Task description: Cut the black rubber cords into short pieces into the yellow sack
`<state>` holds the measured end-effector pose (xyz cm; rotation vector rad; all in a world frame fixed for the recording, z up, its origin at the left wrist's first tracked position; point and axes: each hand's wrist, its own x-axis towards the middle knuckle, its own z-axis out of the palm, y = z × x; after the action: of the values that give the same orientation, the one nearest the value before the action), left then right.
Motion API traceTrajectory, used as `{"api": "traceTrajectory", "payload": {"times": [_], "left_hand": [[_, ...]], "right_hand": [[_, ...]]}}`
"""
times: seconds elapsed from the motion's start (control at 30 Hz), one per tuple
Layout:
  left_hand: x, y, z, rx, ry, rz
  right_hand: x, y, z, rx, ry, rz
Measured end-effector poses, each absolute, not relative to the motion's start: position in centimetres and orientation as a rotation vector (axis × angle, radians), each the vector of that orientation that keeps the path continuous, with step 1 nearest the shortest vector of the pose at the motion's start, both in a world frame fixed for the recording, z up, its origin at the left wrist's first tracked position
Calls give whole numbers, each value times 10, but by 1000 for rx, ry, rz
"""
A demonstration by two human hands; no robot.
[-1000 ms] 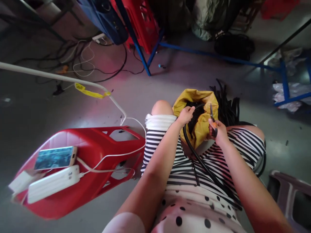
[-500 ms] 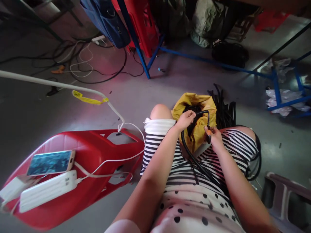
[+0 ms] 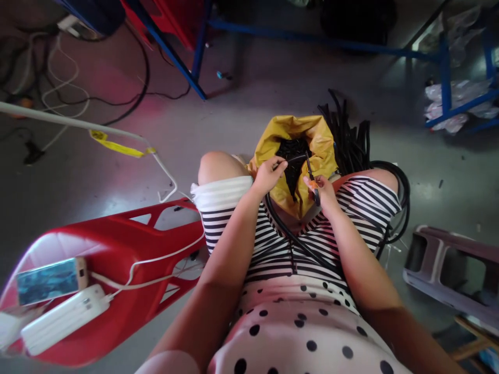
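Yellow bag [image 3: 323, 136] is sitting open between the legs [image 3: 228, 223], probably keeping its mouth under the work. Left hand [image 3: 268, 175] is pinching black tube [image 3: 297, 157] above it, presumably steadying it; right hand [image 3: 323, 193], apart, is gripping scissors [image 3: 310, 169], blades by the tube's end.

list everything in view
Bag: 1, yellow, centre
Pieces: many, black, in bag
Tube: 1+, black, centre
Cutting tool: 1, orange-black, over bag
Strips: many, black, behind bag
Stool: 1, red, left
Phone: 1, gold-edged, on stool
Power bank: 1, white, beside phone
Pole: 1, white, left
Cables: several, black/white, upper left
Bars: several, blue, top
Grey stool: 1, grey, right
Left hand: 1, bare, holding tube
Right hand: 1, bare, holding cutting tool
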<state>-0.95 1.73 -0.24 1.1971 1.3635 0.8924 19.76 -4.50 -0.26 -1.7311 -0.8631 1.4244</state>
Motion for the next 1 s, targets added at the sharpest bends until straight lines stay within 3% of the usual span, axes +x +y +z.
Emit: {"api": "traceTrajectory", "payload": {"times": [1.0], "left_hand": [[-6, 8, -9, 950, 1327, 782]], "right_hand": [[197, -50, 0, -1773, -856, 1540]]}}
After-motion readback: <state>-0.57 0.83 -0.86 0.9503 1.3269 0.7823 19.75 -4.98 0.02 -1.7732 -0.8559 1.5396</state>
